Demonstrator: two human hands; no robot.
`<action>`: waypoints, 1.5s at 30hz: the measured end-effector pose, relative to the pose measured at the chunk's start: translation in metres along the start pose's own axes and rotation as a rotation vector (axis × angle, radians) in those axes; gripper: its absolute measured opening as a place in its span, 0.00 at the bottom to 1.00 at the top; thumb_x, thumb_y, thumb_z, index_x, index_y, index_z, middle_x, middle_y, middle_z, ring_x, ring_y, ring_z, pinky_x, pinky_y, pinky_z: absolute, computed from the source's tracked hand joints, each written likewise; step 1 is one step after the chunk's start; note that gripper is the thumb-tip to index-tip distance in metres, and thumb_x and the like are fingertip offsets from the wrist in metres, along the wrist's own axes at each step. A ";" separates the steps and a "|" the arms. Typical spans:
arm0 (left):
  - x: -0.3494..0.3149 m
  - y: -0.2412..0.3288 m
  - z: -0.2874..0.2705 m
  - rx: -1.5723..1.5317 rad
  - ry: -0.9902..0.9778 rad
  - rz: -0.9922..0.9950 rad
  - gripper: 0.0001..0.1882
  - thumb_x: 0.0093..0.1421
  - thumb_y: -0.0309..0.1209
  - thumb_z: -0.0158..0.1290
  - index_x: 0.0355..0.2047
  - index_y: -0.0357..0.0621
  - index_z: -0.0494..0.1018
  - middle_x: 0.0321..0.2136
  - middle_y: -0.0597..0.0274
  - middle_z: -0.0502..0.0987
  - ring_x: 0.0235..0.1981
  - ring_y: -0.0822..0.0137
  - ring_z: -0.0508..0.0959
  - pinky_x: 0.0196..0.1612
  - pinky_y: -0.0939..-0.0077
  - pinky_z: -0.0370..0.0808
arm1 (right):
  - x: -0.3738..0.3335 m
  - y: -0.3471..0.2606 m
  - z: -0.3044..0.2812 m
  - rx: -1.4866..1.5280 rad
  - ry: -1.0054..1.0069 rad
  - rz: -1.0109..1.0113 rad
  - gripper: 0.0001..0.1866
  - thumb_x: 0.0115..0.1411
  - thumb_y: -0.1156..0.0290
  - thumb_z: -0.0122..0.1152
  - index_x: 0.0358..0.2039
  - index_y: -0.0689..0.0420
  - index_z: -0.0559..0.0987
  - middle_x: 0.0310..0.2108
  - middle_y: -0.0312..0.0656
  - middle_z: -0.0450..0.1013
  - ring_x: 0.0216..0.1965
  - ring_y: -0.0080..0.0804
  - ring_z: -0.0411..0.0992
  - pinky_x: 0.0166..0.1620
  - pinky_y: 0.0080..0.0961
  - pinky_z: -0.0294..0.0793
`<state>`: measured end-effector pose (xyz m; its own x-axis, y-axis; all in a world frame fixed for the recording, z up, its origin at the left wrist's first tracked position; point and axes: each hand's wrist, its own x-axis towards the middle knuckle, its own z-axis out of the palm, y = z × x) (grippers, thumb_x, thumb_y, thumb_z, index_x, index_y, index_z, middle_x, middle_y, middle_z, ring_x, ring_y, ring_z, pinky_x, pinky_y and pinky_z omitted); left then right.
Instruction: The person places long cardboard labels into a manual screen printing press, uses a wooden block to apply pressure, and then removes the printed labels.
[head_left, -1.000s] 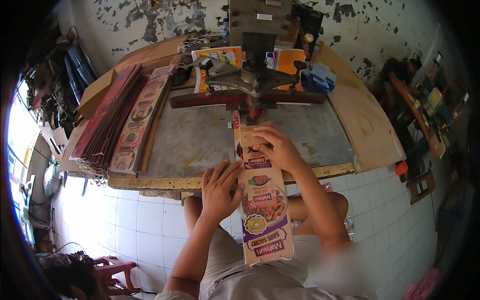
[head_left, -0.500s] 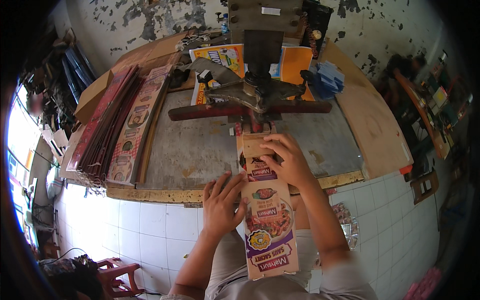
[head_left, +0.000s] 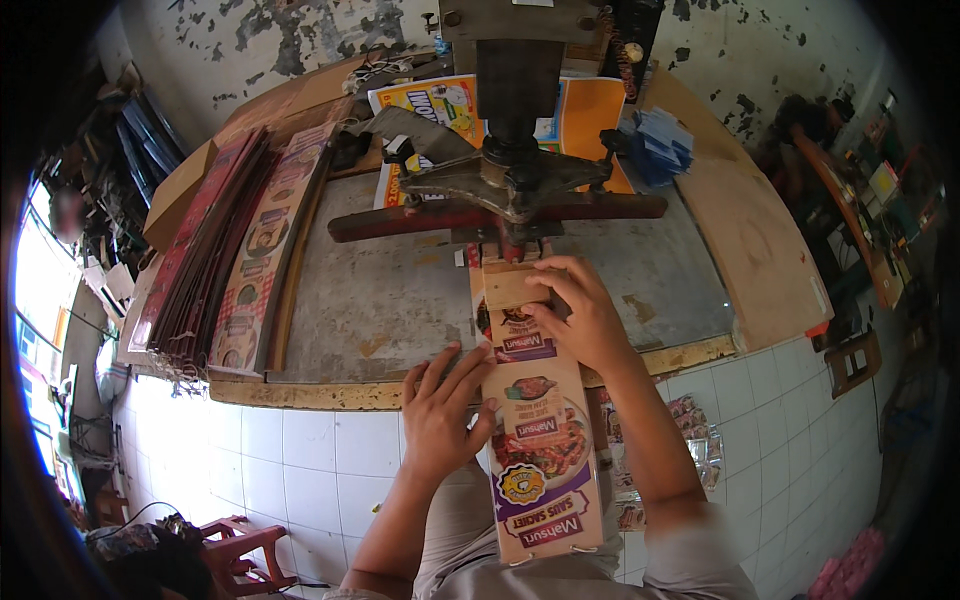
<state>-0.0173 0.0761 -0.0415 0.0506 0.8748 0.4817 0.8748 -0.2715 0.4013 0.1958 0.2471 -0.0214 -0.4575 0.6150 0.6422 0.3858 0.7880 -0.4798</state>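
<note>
A long printed cardboard strip with food pictures lies over the table's front edge and hangs toward my lap. Its far end reaches under the red foot of a dark metal press. On that far end sits a small flat wooden block. My right hand curls its fingers and thumb at the block's right edge, closed on it. My left hand is open, fingers stretched out, beside the strip's left edge, with its thumb near the printed surface.
A stack of printed cardboard strips stands at the left of the metal-topped table. Colourful printed sheets lie behind the press, beside a pile of blue papers. A red stool stands on the tiled floor, lower left.
The whole view has shifted slightly. Both hands, the block and the strip keep nearly the same places relative to one another.
</note>
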 end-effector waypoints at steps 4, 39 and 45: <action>0.001 0.001 -0.001 -0.008 -0.008 -0.006 0.23 0.63 0.37 0.61 0.59 0.50 0.83 0.67 0.67 0.81 0.71 0.52 0.75 0.72 0.45 0.65 | -0.001 -0.003 -0.005 -0.002 0.054 0.094 0.22 0.56 0.68 0.85 0.46 0.57 0.81 0.49 0.45 0.76 0.52 0.50 0.77 0.55 0.45 0.77; 0.003 0.003 0.000 0.028 -0.025 0.022 0.23 0.65 0.36 0.59 0.60 0.48 0.83 0.67 0.66 0.82 0.72 0.50 0.74 0.74 0.48 0.63 | -0.015 0.024 0.010 -0.292 -0.012 0.189 0.45 0.53 0.39 0.83 0.58 0.63 0.83 0.58 0.50 0.73 0.62 0.50 0.69 0.64 0.49 0.69; 0.003 0.004 0.000 0.031 -0.033 0.011 0.25 0.62 0.33 0.59 0.60 0.48 0.83 0.68 0.67 0.82 0.72 0.50 0.74 0.74 0.48 0.63 | -0.013 0.019 0.005 -0.266 -0.090 0.254 0.46 0.56 0.38 0.82 0.62 0.63 0.81 0.62 0.50 0.72 0.64 0.52 0.68 0.67 0.49 0.67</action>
<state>-0.0139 0.0773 -0.0385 0.0760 0.8848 0.4597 0.8886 -0.2692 0.3713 0.2053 0.2541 -0.0423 -0.3840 0.7994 0.4620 0.6851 0.5822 -0.4379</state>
